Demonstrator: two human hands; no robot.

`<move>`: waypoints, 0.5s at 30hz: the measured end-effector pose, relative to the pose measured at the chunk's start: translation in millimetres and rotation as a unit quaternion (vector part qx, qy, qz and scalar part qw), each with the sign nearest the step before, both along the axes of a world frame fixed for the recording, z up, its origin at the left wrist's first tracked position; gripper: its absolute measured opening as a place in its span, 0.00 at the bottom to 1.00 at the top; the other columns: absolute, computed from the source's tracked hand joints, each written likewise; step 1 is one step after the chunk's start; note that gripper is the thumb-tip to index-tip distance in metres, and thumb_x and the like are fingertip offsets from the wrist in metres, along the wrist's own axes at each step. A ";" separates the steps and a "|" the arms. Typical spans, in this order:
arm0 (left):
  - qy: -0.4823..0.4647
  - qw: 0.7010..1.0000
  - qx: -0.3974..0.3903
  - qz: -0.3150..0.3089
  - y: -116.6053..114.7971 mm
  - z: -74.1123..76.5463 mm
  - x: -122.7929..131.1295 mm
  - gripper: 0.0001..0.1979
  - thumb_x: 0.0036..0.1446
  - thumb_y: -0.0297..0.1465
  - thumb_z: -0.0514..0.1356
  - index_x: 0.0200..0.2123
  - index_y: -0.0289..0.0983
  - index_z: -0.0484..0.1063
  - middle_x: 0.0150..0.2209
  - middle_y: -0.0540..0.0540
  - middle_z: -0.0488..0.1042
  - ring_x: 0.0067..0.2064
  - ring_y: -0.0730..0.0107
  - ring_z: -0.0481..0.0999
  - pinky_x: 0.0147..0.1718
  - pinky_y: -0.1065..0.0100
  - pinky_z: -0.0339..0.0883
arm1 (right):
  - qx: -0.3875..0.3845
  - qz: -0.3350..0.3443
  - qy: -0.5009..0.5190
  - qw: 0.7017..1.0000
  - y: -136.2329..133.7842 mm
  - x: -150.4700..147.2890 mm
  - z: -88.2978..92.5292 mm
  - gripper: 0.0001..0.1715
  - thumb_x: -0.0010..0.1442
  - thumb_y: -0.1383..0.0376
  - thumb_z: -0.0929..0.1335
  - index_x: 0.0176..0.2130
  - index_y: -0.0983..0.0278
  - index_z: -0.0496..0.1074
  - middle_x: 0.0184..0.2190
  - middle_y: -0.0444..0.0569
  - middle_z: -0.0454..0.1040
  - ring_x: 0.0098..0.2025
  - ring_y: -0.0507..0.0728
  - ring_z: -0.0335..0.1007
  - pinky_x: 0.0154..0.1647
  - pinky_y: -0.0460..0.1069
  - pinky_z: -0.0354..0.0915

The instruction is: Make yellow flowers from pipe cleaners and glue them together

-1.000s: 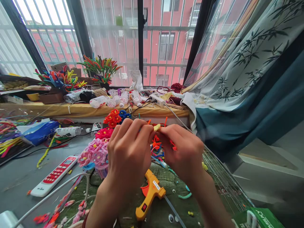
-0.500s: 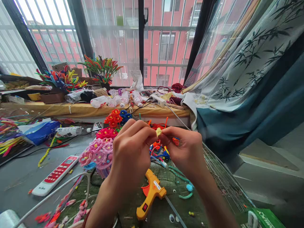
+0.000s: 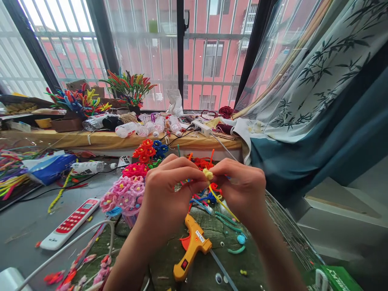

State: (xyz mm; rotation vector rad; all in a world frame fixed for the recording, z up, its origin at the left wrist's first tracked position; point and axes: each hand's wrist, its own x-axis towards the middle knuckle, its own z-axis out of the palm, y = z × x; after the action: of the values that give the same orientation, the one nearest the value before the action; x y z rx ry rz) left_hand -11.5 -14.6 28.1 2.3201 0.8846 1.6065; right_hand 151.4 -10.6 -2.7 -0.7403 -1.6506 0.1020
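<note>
A small fuzzy yellow pipe cleaner piece (image 3: 207, 174) is pinched between my two hands at the centre of the view. A thin yellow strand hangs from it, down and to the right. My left hand (image 3: 171, 190) grips it from the left with thumb and forefinger. From the other side, the fingertips of my right hand (image 3: 241, 186) press on the same piece. Below my hands, an orange glue gun (image 3: 194, 246) lies on the dark green board (image 3: 169, 266). Pink pipe cleaner flowers (image 3: 124, 194) stand just left of my left hand.
A red-and-white remote control (image 3: 71, 224) and a white cable (image 3: 69, 248) lie to the left. Teal pipe cleaner pieces (image 3: 228, 222) and googly eyes (image 3: 218, 278) are on the board. Thin metal rods (image 3: 291, 230) line its right side. Bottles (image 3: 127, 129) crowd the sill.
Both hands have shifted slightly right and down. The yellow piece has turned, showing more of its fuzzy top and the hanging strand. The glue gun stays put.
</note>
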 end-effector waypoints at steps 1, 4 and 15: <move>-0.005 1.000 0.002 -0.002 -0.7 0.0 0.6 0.11 0.47 0.14 0.70 0.24 0.36 0.80 0.27 0.53 0.79 0.30 0.74 0.73 0.29 0.72 0.68 | -0.002 0.009 0.012 1.000 -0.1 -1.2 -0.8 0.17 0.49 0.83 0.65 0.27 0.65 0.75 0.23 0.41 0.74 0.26 0.48 0.67 0.29 0.43 0.62; -0.018 1.000 0.000 -0.013 -1.7 -0.7 1.9 0.12 0.47 0.14 0.69 0.23 0.36 0.78 0.26 0.54 0.78 0.29 0.74 0.73 0.28 0.72 0.68 | -0.008 0.044 0.042 0.998 -0.8 -4.5 -0.9 0.18 0.49 0.84 0.64 0.26 0.64 0.75 0.23 0.39 0.73 0.26 0.47 0.66 0.29 0.43 0.61; 0.074 0.988 0.134 0.018 7.3 -1.5 -11.4 0.10 0.56 0.17 0.65 0.30 0.38 0.78 0.29 0.52 0.79 0.32 0.71 0.70 0.31 0.69 0.66 | -0.192 0.113 0.001 0.975 -0.9 13.0 7.6 0.07 0.61 0.68 0.73 0.30 0.63 0.80 0.24 0.42 0.80 0.26 0.50 0.73 0.26 0.43 0.65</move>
State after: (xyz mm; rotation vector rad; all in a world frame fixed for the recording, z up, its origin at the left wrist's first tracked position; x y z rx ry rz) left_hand -22.9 -7.3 26.6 2.6489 0.7838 1.6778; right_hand 164.4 -11.5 4.9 -0.8343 -1.7297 0.5976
